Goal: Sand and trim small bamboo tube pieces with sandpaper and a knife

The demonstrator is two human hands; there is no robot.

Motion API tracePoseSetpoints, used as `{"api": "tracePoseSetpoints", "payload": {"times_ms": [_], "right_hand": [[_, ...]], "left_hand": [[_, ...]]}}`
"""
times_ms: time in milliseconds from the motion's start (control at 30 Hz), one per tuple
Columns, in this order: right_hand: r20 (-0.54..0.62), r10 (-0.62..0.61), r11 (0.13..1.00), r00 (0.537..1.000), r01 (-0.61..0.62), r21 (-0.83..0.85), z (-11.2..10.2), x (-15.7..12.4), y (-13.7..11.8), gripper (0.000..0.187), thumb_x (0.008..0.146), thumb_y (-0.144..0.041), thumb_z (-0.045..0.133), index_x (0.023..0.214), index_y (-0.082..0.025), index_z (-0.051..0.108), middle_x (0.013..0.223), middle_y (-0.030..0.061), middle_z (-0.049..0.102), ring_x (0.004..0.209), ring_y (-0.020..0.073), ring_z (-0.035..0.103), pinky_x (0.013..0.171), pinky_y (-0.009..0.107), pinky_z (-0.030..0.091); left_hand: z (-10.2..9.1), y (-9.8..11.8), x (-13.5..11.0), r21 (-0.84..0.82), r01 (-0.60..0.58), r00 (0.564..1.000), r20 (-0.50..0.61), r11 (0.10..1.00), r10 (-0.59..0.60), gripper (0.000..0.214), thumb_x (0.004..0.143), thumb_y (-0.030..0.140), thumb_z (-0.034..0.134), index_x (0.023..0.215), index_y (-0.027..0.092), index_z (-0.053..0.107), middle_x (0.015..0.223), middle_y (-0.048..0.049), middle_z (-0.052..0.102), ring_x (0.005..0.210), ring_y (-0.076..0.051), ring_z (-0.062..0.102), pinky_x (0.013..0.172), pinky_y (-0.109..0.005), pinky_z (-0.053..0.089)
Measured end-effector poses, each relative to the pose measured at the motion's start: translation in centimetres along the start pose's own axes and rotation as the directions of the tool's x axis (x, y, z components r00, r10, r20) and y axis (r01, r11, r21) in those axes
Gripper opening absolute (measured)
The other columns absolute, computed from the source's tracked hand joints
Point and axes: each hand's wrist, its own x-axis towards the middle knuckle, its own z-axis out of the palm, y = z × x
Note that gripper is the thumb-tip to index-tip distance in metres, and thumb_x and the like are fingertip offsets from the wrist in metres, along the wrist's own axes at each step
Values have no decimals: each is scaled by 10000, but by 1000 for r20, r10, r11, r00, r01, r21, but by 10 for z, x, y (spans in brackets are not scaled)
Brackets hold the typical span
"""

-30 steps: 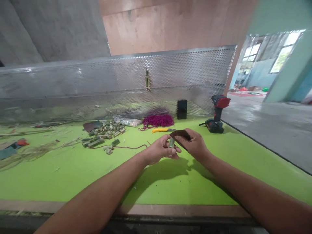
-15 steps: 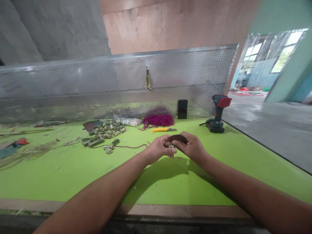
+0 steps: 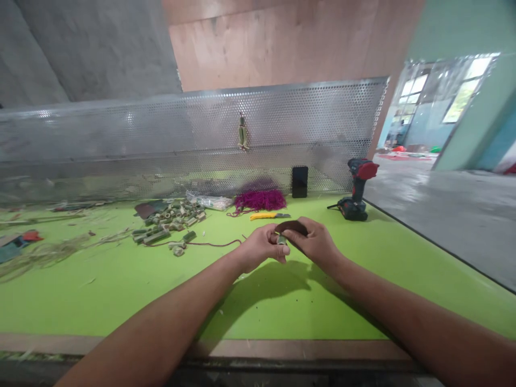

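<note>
Held between the thumb and fingers of my left hand [image 3: 257, 250] is a short green bamboo piece [image 3: 281, 240], its cut end showing. My right hand [image 3: 320, 243] pinches a curved, dark brown strip of sandpaper [image 3: 291, 226], which arches over the bamboo's top. Both hands meet above the green table, and the fingers hide part of the bamboo. Just beyond them lies a yellow utility knife [image 3: 264, 216] with its blade out.
A pile of cut bamboo pieces [image 3: 173, 217] lies left, with a brown cord [image 3: 213, 244] near it. Purple string [image 3: 261, 200], a phone [image 3: 299, 181] and a cordless drill [image 3: 358, 188] stand along the back. A bamboo figure [image 3: 242, 133] hangs on the perforated metal panel [image 3: 314, 118].
The view has shifted slightly, so the scene sits a little further left. Both hands keep their grips, with the bamboo and sandpaper barely moved against each other.
</note>
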Motion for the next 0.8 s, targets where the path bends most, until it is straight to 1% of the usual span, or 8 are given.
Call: {"api": "tracePoseSetpoints", "payload": {"times_ms": [100, 233, 367, 433, 533, 633, 700, 800], "right_hand": [[59, 15, 1000, 998, -16, 2, 1, 0, 0, 298, 823, -478, 651, 736, -193, 634, 623, 7, 609, 571, 151, 546, 510, 247, 359], [4, 22, 1000, 1000, -23, 12, 0, 1, 1, 279, 841, -467, 633, 779, -196, 651, 671, 15, 634, 602, 154, 559, 531, 249, 371], [84, 9, 1000, 996, -7, -23, 1, 1, 2, 307, 832, -480, 640, 720, -194, 619, 615, 6, 599, 565, 150, 538, 516, 250, 351], [44, 1, 1000, 999, 0, -26, 0, 4, 3, 292, 840, -469, 634, 747, -192, 632, 655, 15, 620, 601, 157, 556, 538, 252, 368], [-8, -1, 1000, 1000, 1, 1, -1, 6, 5, 274, 860, -459, 616, 808, -192, 654, 709, 24, 650, 648, 164, 581, 569, 255, 393], [32, 20, 999, 999, -21, 28, 3, 2, 3, 280, 876, -464, 594, 848, -192, 652, 708, 25, 653, 656, 172, 591, 577, 261, 409], [75, 32, 998, 997, -35, 47, 7, -2, 0, 288, 902, -458, 549, 847, -190, 639, 703, 28, 647, 649, 174, 589, 578, 267, 416], [132, 23, 992, 991, -39, 121, 5, 0, 1, 343, 951, -479, 442, 900, -199, 633, 760, 39, 650, 674, 175, 589, 591, 275, 431]], "left_hand": [[-1, -2, 0, 15, 20, 999, -38, 1000, -19, 504, 642, 350, 860, 1023, 127, 616, 818, -26, 601, 711, -118, 595, 701, -313, 550], [-1, -5, 1, -18, 11, 1000, -12, 1000, -12, 552, 640, 348, 862, 1091, 149, 614, 767, 3, 579, 676, -112, 592, 707, -330, 554], [-2, -4, 1, 7, 20, 999, -28, 1000, -19, 525, 628, 369, 867, 1024, 118, 629, 801, -29, 607, 691, -118, 596, 693, -310, 543], [-1, -2, 0, -2, 27, 999, -18, 1000, -27, 532, 639, 358, 863, 1051, 128, 616, 762, -4, 583, 674, -113, 595, 703, -317, 548], [4, 1, -3, -24, 32, 999, 3, 999, -32, 517, 676, 368, 840, 1062, 132, 590, 790, -10, 596, 686, -111, 615, 721, -305, 545], [11, 4, -5, -85, 74, 997, 6, 994, -74, 441, 771, 462, 744, 1003, 134, 562, 855, -33, 608, 661, -87, 591, 674, -275, 536], [15, 3, -5, -104, 91, 993, -70, 990, -98, 393, 828, 504, 661, 936, 148, 534, 784, -3, 571, 560, -63, 512, 570, -249, 511], [15, 0, -2, -81, 98, 968, -223, 992, -114, 282, 875, 432, 602, 879, 171, 494, 664, 45, 492, 456, -51, 396, 440, -204, 418]]}}
